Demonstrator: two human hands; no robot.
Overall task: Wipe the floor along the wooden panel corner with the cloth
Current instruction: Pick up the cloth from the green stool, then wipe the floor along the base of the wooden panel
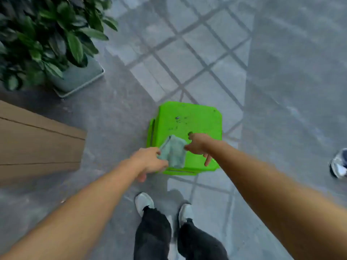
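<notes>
A pale grey-green cloth (173,152) hangs stretched between both hands over a bright green plastic stool (187,121). My left hand (148,162) pinches the cloth's left edge. My right hand (199,145) pinches its right edge, with one finger pointing down. The wooden panel (37,145) lies at the left, its corner at about mid-height, roughly a stool's width left of the cloth. The grey floor (116,117) runs along the panel's edge and corner.
A potted plant with a square grey base (78,79) stands at the upper left, just behind the panel. My two feet in light shoes (144,202) stand below the stool. Another person's shoe (339,164) shows at the right edge.
</notes>
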